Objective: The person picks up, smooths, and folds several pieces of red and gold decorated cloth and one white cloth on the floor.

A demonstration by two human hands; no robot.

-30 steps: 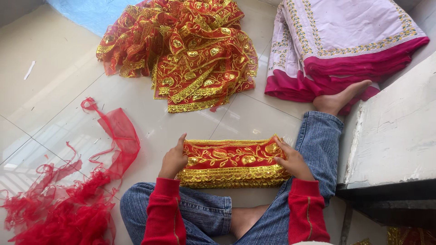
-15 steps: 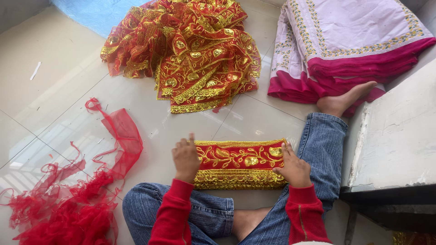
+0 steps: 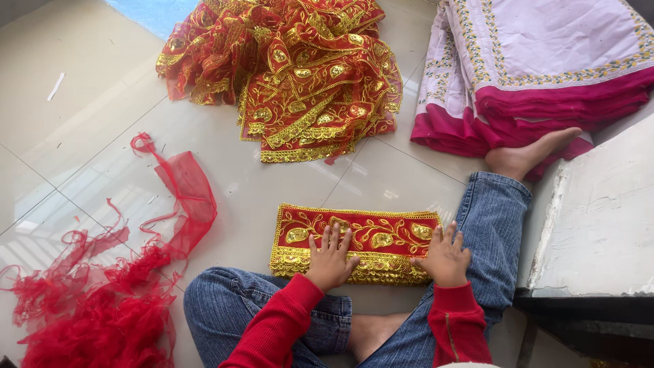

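Hands lay flat on a folded red cloth with gold embroidery (image 3: 357, 235), which rested on the pale tiled floor (image 3: 88, 136) just in front of the person's crossed legs in blue jeans (image 3: 490, 232). The left hand (image 3: 330, 259) was spread, fingers apart, palm pressed down on the near gold-trimmed edge of the folded cloth, a little left of its middle. The right hand (image 3: 446, 257) was spread likewise, pressing on the cloth's near right corner, just beside the right knee. Neither hand pinched or gripped anything; both wore red sleeves.

Beyond the folded cloth, farther from the person, sat a loose heap of the same red and gold fabric (image 3: 300, 75), well apart from it. To the right of that heap lay a folded white and pink cloth with a yellow patterned border (image 3: 538, 61), and a bare foot (image 3: 528, 155) touched its near pink edge. Left of the folded cloth, a tangle of red net scraps (image 3: 102, 300) spread over the tiles. To its right stood a white block (image 3: 599, 225), close against the right leg.
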